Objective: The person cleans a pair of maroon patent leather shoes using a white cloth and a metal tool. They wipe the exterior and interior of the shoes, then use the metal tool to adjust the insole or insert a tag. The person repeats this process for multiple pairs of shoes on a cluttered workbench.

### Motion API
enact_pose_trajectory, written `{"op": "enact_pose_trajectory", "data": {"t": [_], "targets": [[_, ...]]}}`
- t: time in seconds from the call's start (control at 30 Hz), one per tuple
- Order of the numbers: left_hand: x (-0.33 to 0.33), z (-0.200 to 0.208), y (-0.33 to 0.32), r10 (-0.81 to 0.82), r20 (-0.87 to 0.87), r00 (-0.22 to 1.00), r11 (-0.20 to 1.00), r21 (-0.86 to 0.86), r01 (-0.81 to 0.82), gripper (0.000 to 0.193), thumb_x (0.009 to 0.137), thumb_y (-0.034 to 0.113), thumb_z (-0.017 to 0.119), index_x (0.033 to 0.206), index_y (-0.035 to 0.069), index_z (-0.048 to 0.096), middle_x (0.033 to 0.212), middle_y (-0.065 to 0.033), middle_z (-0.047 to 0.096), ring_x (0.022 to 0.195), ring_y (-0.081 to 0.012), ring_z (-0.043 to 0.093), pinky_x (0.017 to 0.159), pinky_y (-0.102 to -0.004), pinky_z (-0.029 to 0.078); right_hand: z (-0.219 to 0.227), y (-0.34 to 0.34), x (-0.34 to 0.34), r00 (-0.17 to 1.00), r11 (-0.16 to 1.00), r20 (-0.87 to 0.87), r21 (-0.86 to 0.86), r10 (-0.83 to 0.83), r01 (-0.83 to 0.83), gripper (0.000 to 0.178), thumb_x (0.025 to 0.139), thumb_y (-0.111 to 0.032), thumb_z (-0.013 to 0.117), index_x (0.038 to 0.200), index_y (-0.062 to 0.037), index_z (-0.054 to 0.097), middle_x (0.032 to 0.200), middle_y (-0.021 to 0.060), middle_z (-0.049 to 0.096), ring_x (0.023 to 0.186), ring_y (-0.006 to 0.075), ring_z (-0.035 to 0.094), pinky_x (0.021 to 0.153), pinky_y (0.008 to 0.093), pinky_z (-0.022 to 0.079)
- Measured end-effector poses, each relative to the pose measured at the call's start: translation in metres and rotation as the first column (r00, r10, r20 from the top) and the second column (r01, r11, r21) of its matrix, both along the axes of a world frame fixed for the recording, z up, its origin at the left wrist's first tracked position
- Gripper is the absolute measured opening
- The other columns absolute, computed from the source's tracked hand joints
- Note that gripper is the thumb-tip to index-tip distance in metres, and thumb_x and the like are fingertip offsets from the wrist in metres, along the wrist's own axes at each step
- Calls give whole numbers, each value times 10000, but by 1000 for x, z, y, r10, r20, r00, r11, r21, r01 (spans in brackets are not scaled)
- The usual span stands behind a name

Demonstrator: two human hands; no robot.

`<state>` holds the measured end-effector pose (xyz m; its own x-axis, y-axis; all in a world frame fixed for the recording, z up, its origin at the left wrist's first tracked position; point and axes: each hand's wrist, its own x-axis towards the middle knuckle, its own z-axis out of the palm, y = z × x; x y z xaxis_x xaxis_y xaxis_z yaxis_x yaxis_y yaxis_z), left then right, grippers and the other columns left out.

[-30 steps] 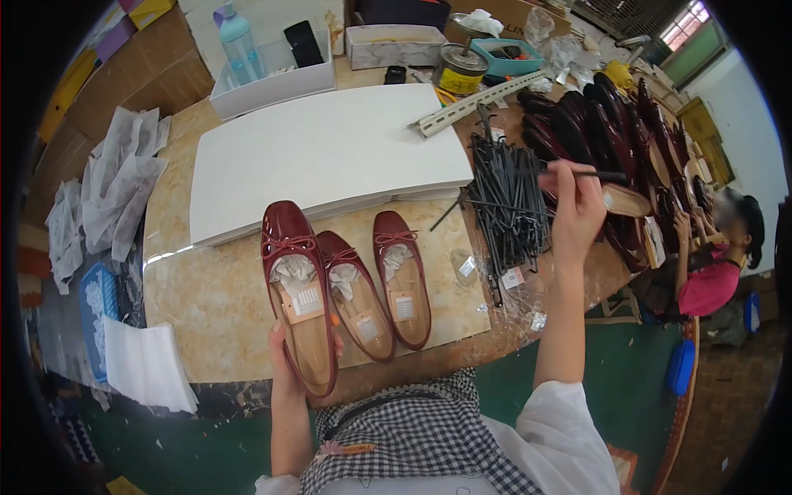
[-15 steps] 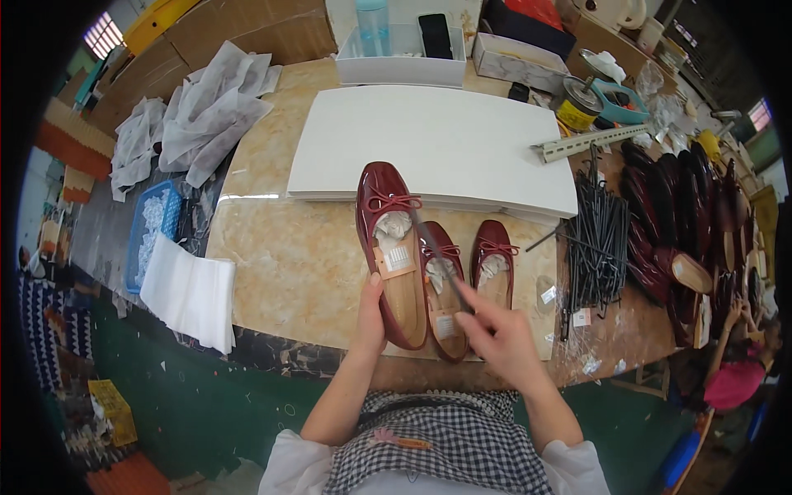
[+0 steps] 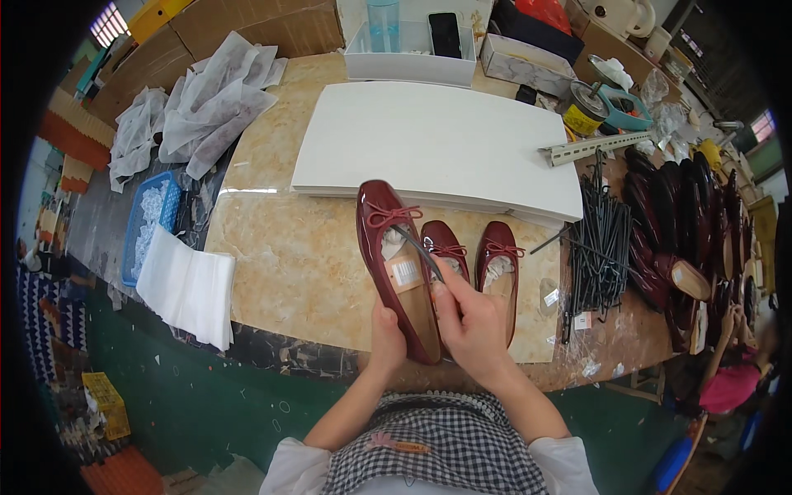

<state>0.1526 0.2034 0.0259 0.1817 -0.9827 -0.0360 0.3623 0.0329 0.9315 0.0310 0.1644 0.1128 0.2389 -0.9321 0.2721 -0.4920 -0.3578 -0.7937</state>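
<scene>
My left hand is wrapped round the heel of a dark red patent ballet flat, which is lifted off the table with its toe pointing away. A bow crosses its front, crumpled paper fills the toe, and a tag lies on the insole. A thin black stick is gripped in my right hand; its far tip reaches the shoe's opening by the paper. Just right of it, partly behind my right hand, lie a second red flat and a third red flat, both paper-stuffed.
Behind the shoes lies a stack of white sheets. A pile of black sticks and many red shoes crowd the right. Left are a blue basket, white tissue sheets and wrapped items. Another person sits far right.
The held shoe has come slightly nearer to me. My right hand and the black stick have moved left, and the stick's tip now sits in the shoe's opening.
</scene>
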Motion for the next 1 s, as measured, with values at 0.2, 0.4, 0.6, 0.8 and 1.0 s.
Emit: {"op": "enact_pose_trajectory", "data": {"t": [0.2,0.4,0.6,0.8,1.0], "targets": [[-1,-13,5,74,72,995,997,26,-76,844,932,676,314,1407,-20,338,1343,-153,485,1227,-225,484,1018,-377,401,-26,12,14,992,997,-122,-81,-7,-3,372,899,-117,598,1262,-35,581,532,149,534,436,279,561,446,389,429],[43,-34,10,123,-314,942,899,437,28,458,939,437,509,1159,43,585,944,-87,654,714,-166,613,634,-304,529,-22,5,-35,909,895,227,204,350,-396,456,961,-199,550,1376,-34,459,1224,181,622,1020,245,629,878,352,469],[147,1,8,88,994,-66,939,-105,-329,432,878,196,629,1240,-22,536,923,-134,650,816,-221,620,750,-355,494,-73,-79,-223,783,841,-331,-70,-527,537,229,929,-198,557,1097,-65,638,719,135,676,631,319,656,561,429,490],[3,-8,-27,-352,781,516,932,341,119,659,831,204,599,1404,-46,391,876,-147,708,695,-273,672,647,-368,510,-67,-103,-241,629,787,-574,-44,-524,615,296,895,-350,629,873,-56,637,662,144,658,631,305,668,558,409,496],[-9,1,-8,-66,-543,837,899,333,286,556,942,355,388,1385,21,417,1281,-206,548,1034,-287,620,823,-372,550,-25,-20,-203,783,776,-37,118,-621,620,141,847,-82,699,972,-30,662,585,0,536,536,51,495,506,214,382]]}}
